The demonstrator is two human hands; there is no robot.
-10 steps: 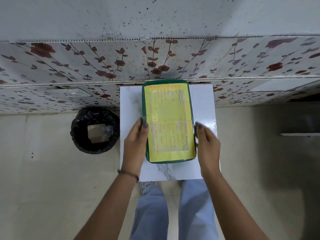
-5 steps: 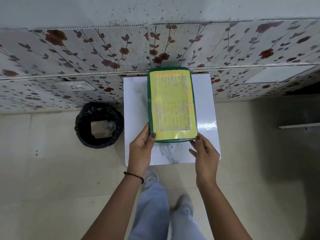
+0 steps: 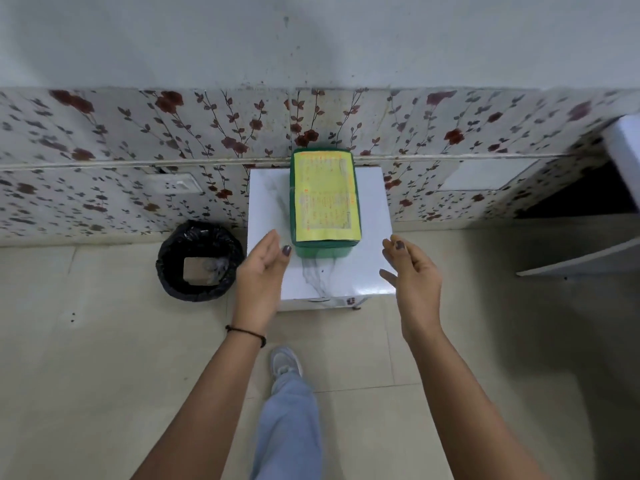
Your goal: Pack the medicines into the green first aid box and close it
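The green first aid box [image 3: 324, 197] stands closed on the small white table [image 3: 270, 202], its lid covered by a yellow printed sheet, its far end near the floral wall. No medicines show outside it. My left hand [image 3: 261, 275] hovers just off the box's near left corner with relaxed fingers, holding nothing. My right hand [image 3: 412, 275] hangs to the right of the box, apart from it, fingers loosely curled and empty.
A round bin lined with a black bag [image 3: 200, 260] sits on the tiled floor left of the table. A wall with floral panels [image 3: 138, 161] runs behind. A white shelf edge [image 3: 588, 261] juts in at the right. My leg and shoe [image 3: 285, 365] are below.
Both hands have let go of the box and drawn back toward me and apart. The box now sits farther back on the table, and the camera has pulled away from it.
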